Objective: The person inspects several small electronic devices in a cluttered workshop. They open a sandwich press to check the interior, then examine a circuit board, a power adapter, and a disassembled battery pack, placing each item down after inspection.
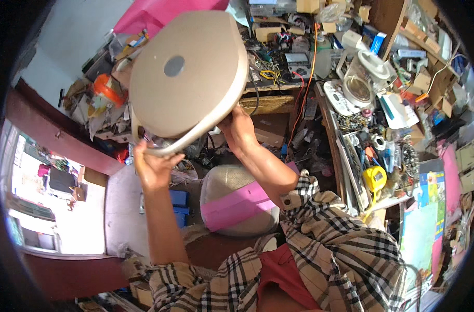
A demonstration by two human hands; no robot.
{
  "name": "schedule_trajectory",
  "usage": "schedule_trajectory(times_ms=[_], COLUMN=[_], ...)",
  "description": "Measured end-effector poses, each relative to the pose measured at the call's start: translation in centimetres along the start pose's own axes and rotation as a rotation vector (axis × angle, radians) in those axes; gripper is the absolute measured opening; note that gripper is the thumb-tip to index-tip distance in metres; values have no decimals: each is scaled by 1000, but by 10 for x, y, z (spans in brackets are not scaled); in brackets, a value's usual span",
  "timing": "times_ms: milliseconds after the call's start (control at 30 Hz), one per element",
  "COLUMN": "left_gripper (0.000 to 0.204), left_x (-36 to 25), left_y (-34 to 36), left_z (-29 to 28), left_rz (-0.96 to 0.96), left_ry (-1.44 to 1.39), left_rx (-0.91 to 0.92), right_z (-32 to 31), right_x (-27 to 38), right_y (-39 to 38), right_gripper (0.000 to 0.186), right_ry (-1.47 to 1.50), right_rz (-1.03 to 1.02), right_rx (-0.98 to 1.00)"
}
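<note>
Raised in front of me is a large beige rounded appliance casing [190, 78] with a dark grey oval disc near its middle. It is tilted, with its broad smooth face toward me. My left hand [156, 165] grips its lower rim, with the thumb up at the left corner and the fingers beneath. Under the right side of the rim, my right hand [237, 130] holds it from below. The right fingertips are hidden behind the casing. A dark cord [255, 93] hangs just right of it.
Beyond the casing, a cluttered workbench holds a multimeter [298, 65] and yellow-handled pliers [272, 74]. An orange cable [311, 78] hangs down its front. Below my arms is a cushioned stool [221, 182] with a pink sheet [237, 205]. Rightward are a clear jug-like container [359, 86] and a yellow tape measure [374, 178].
</note>
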State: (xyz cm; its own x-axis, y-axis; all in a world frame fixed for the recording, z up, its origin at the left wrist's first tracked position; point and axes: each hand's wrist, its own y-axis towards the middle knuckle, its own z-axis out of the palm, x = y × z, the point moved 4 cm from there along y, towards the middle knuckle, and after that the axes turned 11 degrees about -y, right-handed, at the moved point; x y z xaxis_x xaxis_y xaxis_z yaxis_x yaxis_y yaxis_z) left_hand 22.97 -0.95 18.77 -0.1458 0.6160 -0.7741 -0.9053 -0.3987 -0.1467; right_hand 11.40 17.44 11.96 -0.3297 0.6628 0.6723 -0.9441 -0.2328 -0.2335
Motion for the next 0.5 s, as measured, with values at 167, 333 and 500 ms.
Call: schedule_trajectory(times_ms=[167,333,500], left_gripper=[82,110,116], left_x=[-71,-161,-242], left_y=[-80,-201,-308], left_z=[9,-33,-84], left_rz=[56,201,271], left_ry=[-244,-277,-279], left_rx=[114,133,316], right_z=[90,186,262], right_x=[51,42,8], right_y=[-96,-220,-315], right_gripper=[41,39,36], right_ry=[-115,-265,-246], right_rz=[-205,-280,-229], right_rx=[199,385,639])
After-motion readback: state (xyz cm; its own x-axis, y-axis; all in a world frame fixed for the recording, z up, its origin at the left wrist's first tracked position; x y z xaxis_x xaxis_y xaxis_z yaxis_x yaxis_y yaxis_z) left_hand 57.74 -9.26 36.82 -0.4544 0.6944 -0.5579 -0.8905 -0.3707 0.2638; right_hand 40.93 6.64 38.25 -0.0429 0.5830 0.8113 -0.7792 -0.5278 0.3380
